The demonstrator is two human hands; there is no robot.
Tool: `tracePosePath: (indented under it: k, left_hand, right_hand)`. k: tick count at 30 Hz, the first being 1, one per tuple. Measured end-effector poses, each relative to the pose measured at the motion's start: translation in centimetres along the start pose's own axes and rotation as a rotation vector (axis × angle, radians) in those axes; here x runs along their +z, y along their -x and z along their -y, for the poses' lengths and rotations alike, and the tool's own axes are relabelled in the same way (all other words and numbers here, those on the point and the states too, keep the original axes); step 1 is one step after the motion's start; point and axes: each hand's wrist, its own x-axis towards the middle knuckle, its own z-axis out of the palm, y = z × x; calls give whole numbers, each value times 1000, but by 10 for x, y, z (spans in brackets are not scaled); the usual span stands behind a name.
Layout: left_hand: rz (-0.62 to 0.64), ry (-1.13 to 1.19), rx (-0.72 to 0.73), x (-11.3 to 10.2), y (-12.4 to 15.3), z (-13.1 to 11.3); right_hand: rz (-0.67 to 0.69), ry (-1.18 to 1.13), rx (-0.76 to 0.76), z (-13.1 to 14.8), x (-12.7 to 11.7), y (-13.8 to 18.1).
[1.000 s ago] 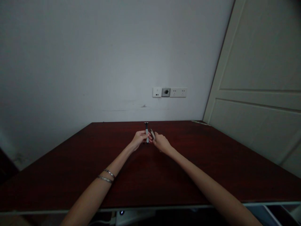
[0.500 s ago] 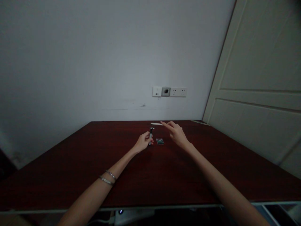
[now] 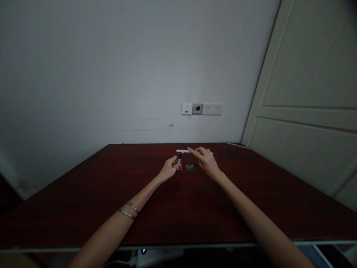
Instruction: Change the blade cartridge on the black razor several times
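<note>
The left hand (image 3: 169, 168) is closed round the grey handle of a T-shaped tool (image 3: 179, 162), its head toward twelve o'clock. At about three o'clock from it, the right hand (image 3: 206, 160) grasps a white strip (image 3: 182, 151) pointing to nine o'clock; strip and head seem to touch, though they are small in view. A flat packet (image 3: 190, 168) lies on the surface (image 3: 181, 208), at eight o'clock from the right hand.

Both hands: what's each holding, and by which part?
Left hand: a razor-like tool, by its grey handle. Right hand: a white strip, toward its right end.
</note>
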Motion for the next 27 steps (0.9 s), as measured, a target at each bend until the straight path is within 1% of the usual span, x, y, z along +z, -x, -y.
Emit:
tracePosePath:
  k: [3,5,7,11,14,16,18,20,23,25,27]
  left_hand:
    - [-4,0,4,-1,0,-3]
    - [-4,-10,0,-2,-1,-2]
    - [9,-9,1,-2,-1,1]
    - [32,1,26,-2,-2,4]
    - [18,6,36,-4,-3,2]
    - [5,4,40,-4,-3,0]
    - [7,-3,40,-3,-3,-1]
    - [18,-11,40,-2,-2,-2]
    - [28,-14,49,-1,0,-4]
    - [38,-11,37,0,0,-6]
    - [41,-2,19,0,0,-7]
  right_hand:
    - [-8,15,12,-7,3,5]
    - [-41,19,37,-12,3,8]
    - [-78,15,58,-10,3,7]
    - [-96,23,-22,-7,4,3]
    - [-119,67,-74,-20,4,6]
    - [-150,79,-70,-27,4,8]
    - [-191,55,-34,-25,4,8]
    - [-218,16,-16,-15,5,5]
    - [-161,5,-85,-6,8,2]
    - [-128,35,-104,-12,8,5]
    - [-135,71,-83,-23,7,9]
